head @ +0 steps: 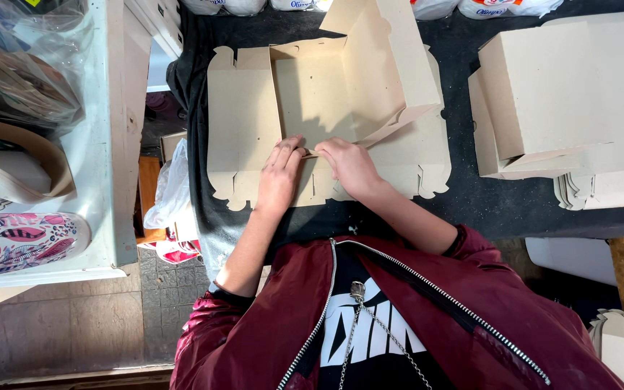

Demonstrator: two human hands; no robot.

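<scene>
Dark red zip-front jacket, sleeves pushed up, worn by the person; nearest the lens, filling the lower frame.

Black cloth-covered counter, running across the upper frame and carrying all cardboard stock.

White cabinet top at far left, holding clear plastic bags, a brown paper bag, and a pink floral patterned container.

Stack of finished grey-brown cardboard boxes at right on the counter, well apart from the hands, with flat blanks beneath its lower edge.

Grey-brown die-cut cardboard box blank, centre of the counter, directly ahead of the person; rear and right walls stand raised, the left panel and near scalloped flaps lie flat.

White crumpled plastic bag, hanging off the counter's left edge.

Right hand, grip closed, fingers pinching the near edge flap of the blank where the folded right wall comes down.

Left hand, just beside the right, fingers flat and extended, pressing the blank's near panel down; fingertips meet the same flap edge.
</scene>
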